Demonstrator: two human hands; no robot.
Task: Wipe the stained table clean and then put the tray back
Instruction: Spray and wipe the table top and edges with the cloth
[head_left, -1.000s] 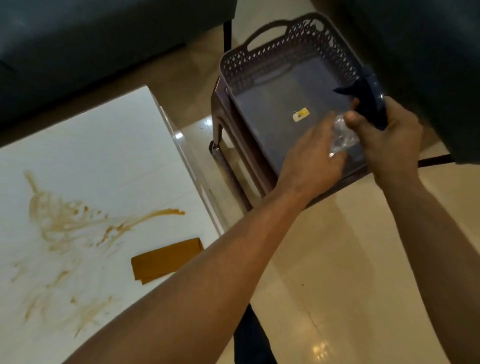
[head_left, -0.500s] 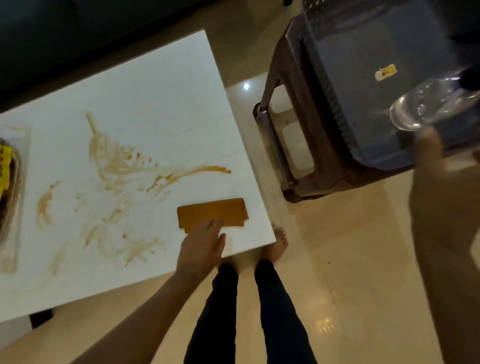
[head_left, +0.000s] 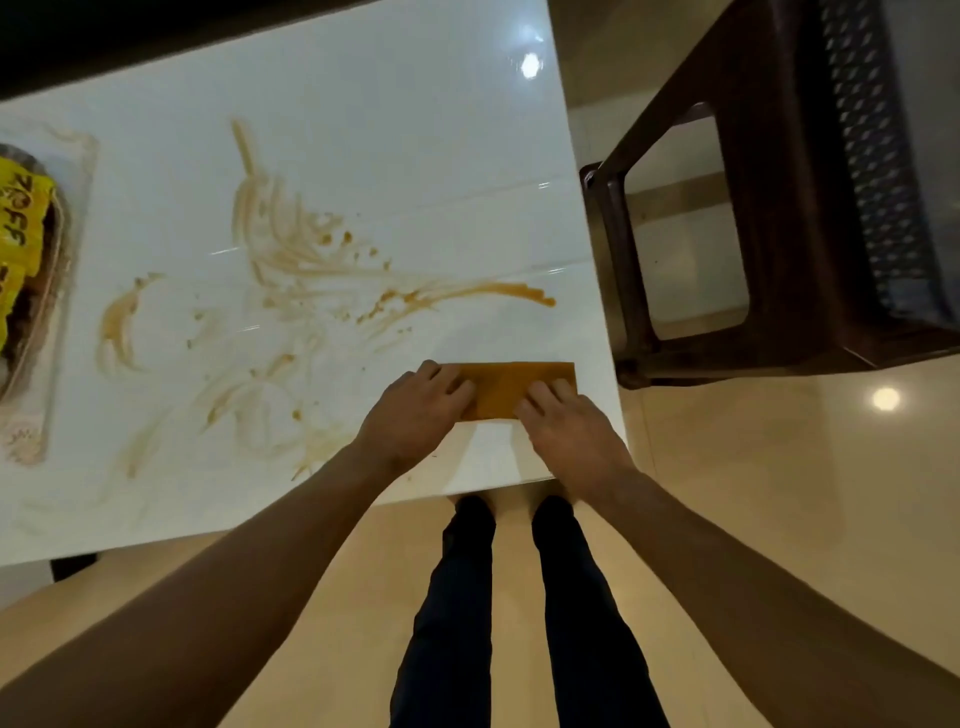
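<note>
A white table (head_left: 363, 130) carries brown smeared stains (head_left: 311, 270) across its middle and near side. A folded orange cloth (head_left: 514, 387) lies at the table's near right corner. My left hand (head_left: 415, 415) grips the cloth's left end with bent fingers. My right hand (head_left: 566, 431) holds its near right part, fingertips curled onto it. A tray (head_left: 78, 218) with yellow packets (head_left: 21, 234) sits at the table's left edge, cut off by the frame.
A dark brown stool (head_left: 779, 234) stands close to the table's right side, with a grey perforated basket (head_left: 872, 182) on top. My legs (head_left: 519, 623) stand on the beige tiled floor at the table's near edge.
The view swung from the basket down to the table. My right hand no longer holds the clear bottle and has come onto the cloth. My left hand moved from the basket to the cloth.
</note>
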